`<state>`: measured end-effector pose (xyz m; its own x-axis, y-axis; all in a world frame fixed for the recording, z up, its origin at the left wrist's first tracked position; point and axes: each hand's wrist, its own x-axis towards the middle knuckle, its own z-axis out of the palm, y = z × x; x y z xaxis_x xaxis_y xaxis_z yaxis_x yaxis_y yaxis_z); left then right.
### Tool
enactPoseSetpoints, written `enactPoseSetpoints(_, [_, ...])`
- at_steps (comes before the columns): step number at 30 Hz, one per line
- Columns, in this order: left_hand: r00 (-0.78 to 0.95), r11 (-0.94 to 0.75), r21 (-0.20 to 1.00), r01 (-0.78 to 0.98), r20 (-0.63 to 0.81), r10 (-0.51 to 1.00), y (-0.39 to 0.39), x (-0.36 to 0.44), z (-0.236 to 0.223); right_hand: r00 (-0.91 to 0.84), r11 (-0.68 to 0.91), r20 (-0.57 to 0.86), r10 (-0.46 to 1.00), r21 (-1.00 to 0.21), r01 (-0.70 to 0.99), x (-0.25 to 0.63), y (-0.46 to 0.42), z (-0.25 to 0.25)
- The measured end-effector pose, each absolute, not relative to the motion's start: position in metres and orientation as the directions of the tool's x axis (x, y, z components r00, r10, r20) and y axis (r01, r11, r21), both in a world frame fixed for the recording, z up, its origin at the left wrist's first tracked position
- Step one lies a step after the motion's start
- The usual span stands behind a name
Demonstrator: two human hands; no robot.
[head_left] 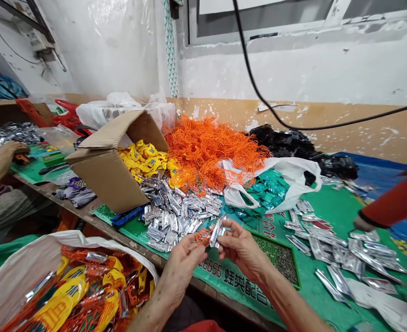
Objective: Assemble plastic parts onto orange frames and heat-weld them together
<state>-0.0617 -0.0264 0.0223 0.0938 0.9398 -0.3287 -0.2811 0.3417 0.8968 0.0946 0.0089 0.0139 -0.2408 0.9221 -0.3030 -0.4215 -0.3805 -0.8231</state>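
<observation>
Orange plastic lattice (202, 237) was pinched in the left hand's grip (184, 263), a silver foil packet (215, 233) in the right hand's grip (241, 249), above the tabletop's (86, 213) front edge; a slack pinch could have dropped either.

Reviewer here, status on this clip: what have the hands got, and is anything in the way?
Left hand pinching orange plastic lattice piece. Right hand pinching silver foil piece. Pile of silver foil pieces just beyond the hands.

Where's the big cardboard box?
In the head view, the cardboard box lies tipped over left of centre, right beside the yellow pieces and next to the pile of silver packets.
</observation>
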Motion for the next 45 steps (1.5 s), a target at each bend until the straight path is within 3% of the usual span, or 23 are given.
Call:
enactPoseSetpoints(9, [0.115,0.326,0.905,-0.274,-0.305,0.945,-0.022,-0.059,0.017,-0.145,-0.353,-0.322,0.936,-0.835,-0.422,0.088,0.005,0.007])
enactPoseSetpoints(29, [0.151,0.298,0.911,-0.286,-0.264,0.953,-0.024,-0.059,0.02,-0.133,-0.299,-0.27,0.954,-0.9,-0.316,0.089,0.004,0.004])
enactPoseSetpoints(33, [0.026,0.287,0.906,-0.312,-0.293,0.956,-0.022,-0.068,0.021,-0.138,-0.235,-0.214,0.967,-0.958,-0.161,0.098,0.009,0.0])
enactPoseSetpoints(38, [-0.114,0.229,0.914,-0.335,-0.28,0.953,-0.019,-0.084,0.024,-0.217,-0.161,-0.19,0.958,-0.976,0.148,0.099,0.013,-0.016])
enactPoseSetpoints(45, [-0.141,0.206,0.899,-0.387,-0.279,0.95,-0.021,-0.09,0.026,-0.251,0.039,-0.139,0.958,-0.802,0.596,0.09,0.008,-0.009])
